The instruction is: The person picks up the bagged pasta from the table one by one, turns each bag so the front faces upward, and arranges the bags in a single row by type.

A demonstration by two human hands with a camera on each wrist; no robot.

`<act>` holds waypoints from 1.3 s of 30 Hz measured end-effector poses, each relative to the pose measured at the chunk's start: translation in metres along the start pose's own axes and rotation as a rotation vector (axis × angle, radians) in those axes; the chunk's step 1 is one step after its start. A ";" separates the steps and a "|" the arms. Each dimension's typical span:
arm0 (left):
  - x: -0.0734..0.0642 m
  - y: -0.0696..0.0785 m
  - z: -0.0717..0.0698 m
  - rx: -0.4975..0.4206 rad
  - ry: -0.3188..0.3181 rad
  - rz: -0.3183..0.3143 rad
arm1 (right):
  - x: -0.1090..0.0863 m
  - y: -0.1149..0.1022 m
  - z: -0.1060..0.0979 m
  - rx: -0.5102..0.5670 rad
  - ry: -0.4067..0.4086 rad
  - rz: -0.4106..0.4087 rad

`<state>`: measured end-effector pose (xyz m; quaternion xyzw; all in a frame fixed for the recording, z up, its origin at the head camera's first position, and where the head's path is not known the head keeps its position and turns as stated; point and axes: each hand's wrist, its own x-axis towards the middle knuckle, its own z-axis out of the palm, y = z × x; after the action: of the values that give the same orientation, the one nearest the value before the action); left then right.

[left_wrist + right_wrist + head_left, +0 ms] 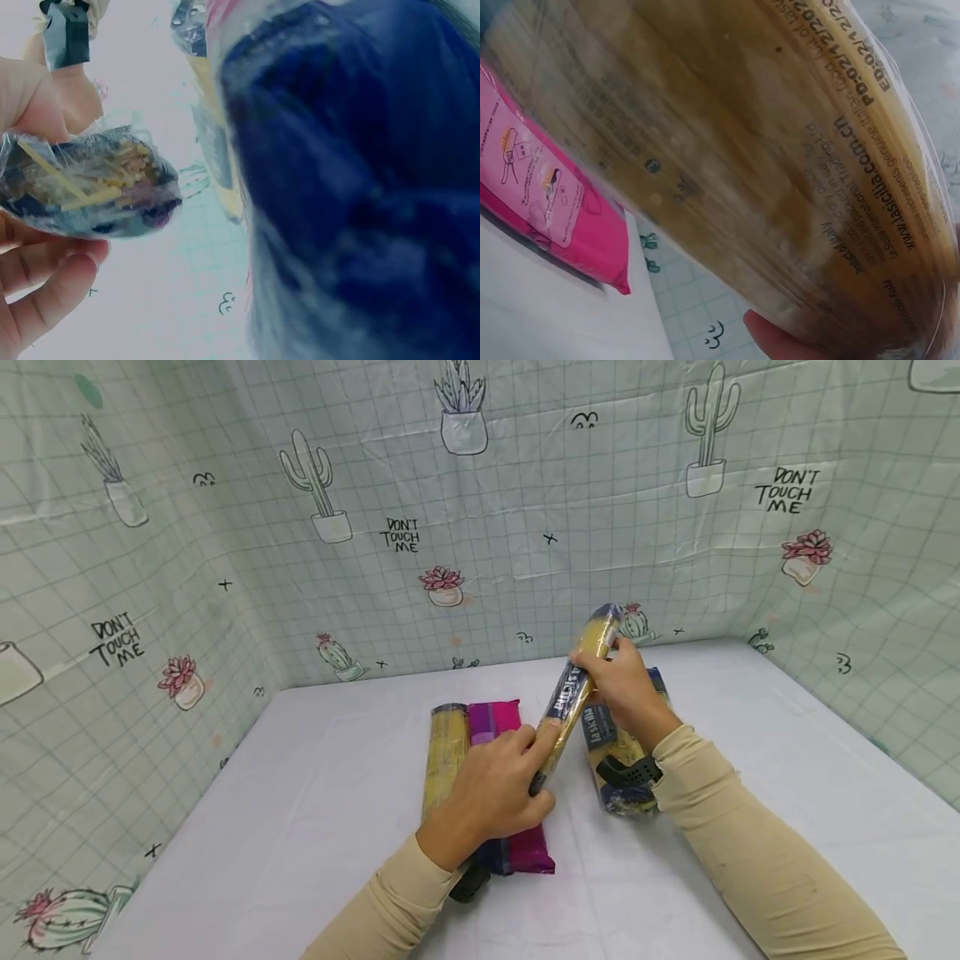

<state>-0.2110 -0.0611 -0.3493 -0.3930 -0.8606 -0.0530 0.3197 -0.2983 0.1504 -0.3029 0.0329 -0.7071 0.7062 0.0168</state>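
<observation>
Pasta packet [567, 697], long and see-through with dark-blue ends and a dark label, is held aslant above the table [337, 777], its upper end tipped toward the right. The right hand [628, 689] has its fingers closed around the upper part, thumb on the label side. The left hand [495, 785] grips the lower end, thumb on one side and bent fingers on the other, parted only by the packet's thickness. Beneath and beside the left hand lie a yellow packet [446, 747] and a pink and purple packet [506, 718], side by side and touching. Under the right forearm lies more wrapped pasta [599, 727] with a similar label, partly hidden, so the number of packets there cannot be told. Behind hangs a checked cloth [360, 585] printed with cacti.
</observation>
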 end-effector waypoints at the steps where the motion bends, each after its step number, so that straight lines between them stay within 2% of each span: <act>1: 0.000 0.000 0.000 0.002 0.006 -0.001 | 0.000 0.000 0.000 0.006 0.003 0.002; 8: 0.000 0.001 0.002 0.002 0.010 -0.020 | 0.002 0.002 -0.001 0.021 0.049 -0.011; 13: -0.001 0.001 0.003 -0.021 0.000 -0.050 | 0.002 0.002 -0.002 0.038 0.048 -0.028; 19: -0.001 -0.002 0.004 -0.025 0.005 -0.066 | 0.001 0.000 -0.002 0.096 0.043 -0.029; 23: 0.000 -0.002 0.004 -0.061 -0.028 -0.099 | 0.000 -0.001 -0.003 0.150 0.054 -0.014; 26: 0.002 0.000 0.003 -0.159 -0.097 -0.158 | 0.000 -0.002 -0.003 0.184 0.055 -0.009; 30: 0.004 0.003 0.001 -0.366 -0.203 -0.312 | 0.000 -0.003 -0.004 0.217 0.055 -0.009; 33: 0.004 0.004 0.001 -0.510 -0.244 -0.419 | -0.001 -0.003 -0.003 0.232 0.055 -0.015; 36: 0.005 0.004 0.001 -0.601 -0.264 -0.471 | -0.001 -0.003 -0.003 0.237 0.057 -0.022; 39: 0.005 0.003 0.002 -0.646 -0.279 -0.482 | -0.002 -0.004 -0.003 0.235 0.058 -0.024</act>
<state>-0.2124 -0.0552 -0.3483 -0.2640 -0.9020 -0.3393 0.0390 -0.2962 0.1535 -0.2993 0.0224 -0.6183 0.7845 0.0418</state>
